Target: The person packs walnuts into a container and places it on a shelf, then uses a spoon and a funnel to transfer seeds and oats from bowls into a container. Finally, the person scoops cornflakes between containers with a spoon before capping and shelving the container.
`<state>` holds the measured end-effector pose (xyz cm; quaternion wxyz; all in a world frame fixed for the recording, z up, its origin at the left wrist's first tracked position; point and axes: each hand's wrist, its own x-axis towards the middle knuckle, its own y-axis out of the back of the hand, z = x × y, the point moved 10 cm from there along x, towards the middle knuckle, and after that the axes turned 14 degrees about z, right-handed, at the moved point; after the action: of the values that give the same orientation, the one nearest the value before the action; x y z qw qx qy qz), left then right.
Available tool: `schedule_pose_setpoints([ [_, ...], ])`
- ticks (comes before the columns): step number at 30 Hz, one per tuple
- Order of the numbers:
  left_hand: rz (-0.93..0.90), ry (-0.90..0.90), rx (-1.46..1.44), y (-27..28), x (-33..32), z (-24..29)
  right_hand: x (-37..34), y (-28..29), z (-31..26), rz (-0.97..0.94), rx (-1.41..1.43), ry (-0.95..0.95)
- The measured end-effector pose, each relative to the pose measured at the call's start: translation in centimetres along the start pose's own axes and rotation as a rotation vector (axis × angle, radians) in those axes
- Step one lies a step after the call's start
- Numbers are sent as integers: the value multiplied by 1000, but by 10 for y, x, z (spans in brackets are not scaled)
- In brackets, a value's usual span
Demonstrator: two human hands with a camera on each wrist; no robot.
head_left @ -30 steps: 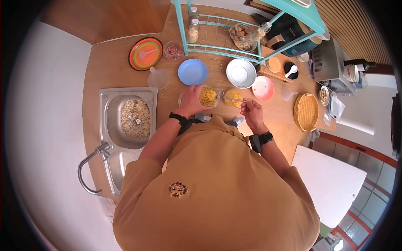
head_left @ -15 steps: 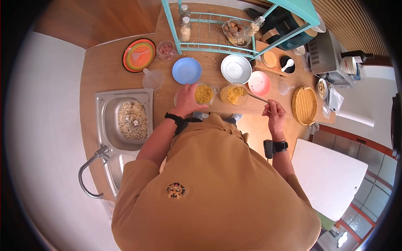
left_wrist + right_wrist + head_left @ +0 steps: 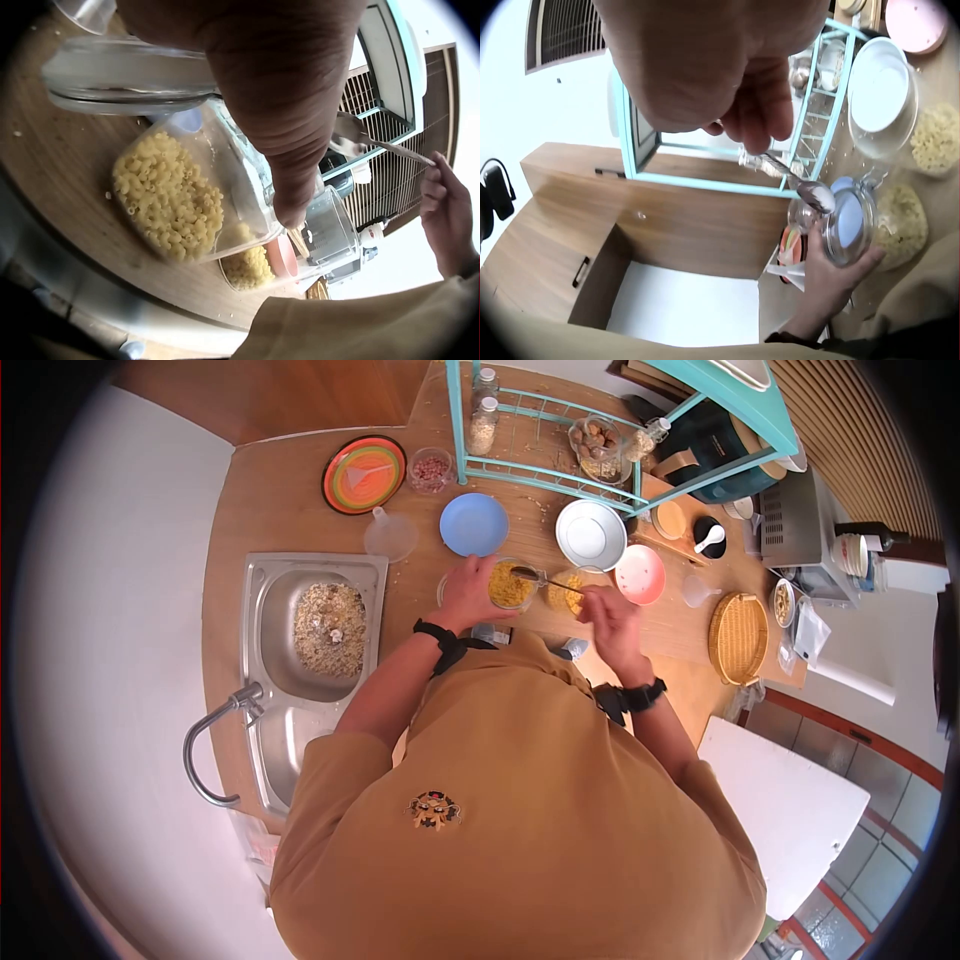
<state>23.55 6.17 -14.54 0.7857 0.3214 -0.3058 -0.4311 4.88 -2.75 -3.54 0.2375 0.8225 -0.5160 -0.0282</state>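
Note:
My left hand grips a clear glass jar near its mouth. Yellow elbow macaroni fills much of the jar, and its glass lid hangs open on the wire clasp side. My right hand pinches a metal spoon by the end of its handle. The spoon's bowl is over the jar's mouth in the head view, tilted down towards it in the right wrist view. Just right of the jar, a second clear container holds more macaroni.
Behind the jars are a blue plate, a white bowl and a pink bowl. A turquoise rack stands at the back. A steel sink with grains lies left, a wicker basket right.
The spoon was over the jar, then at the second container with my right hand farther right. Now my right hand is back left, spoon over the jar. My left hand keeps its hold.

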Motion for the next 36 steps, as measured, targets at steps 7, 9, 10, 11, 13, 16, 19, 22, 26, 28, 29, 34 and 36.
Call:
schedule_pose_setpoints([
  [7,33,7,-29,5,-1,1,4,-87,38,-138,-79,123],
  [9,42,6,-33,2,-2,-3,2,-91,43,-165,-62,65],
  [10,44,-1,-39,2,-2,-3,2,-94,48,-184,-48,1],
  [11,49,7,-37,2,-2,-5,1,-97,52,-193,-45,4],
  [13,40,12,-63,-1,-2,-6,-7,-103,86,-227,13,-232],
  [16,57,-8,-62,1,-3,-5,-19,-108,111,-225,158,-485],
  [19,69,-17,-43,3,-3,-5,-20,-101,116,-194,245,-587],
  [22,58,-14,-50,2,-3,-5,-23,-88,116,-140,326,-740],
  [26,23,28,-66,-3,-4,-7,-32,-76,121,-74,411,-826],
  [28,15,45,-64,-5,-4,-9,-37,-71,123,-28,482,-880],
  [29,9,43,-68,-6,-4,-8,-38,-68,125,-21,480,-884],
  [34,26,24,-64,-1,-3,-5,-43,-55,131,89,520,-955],
  [36,21,30,-66,-2,-3,-5,-46,-51,132,106,543,-964],
])
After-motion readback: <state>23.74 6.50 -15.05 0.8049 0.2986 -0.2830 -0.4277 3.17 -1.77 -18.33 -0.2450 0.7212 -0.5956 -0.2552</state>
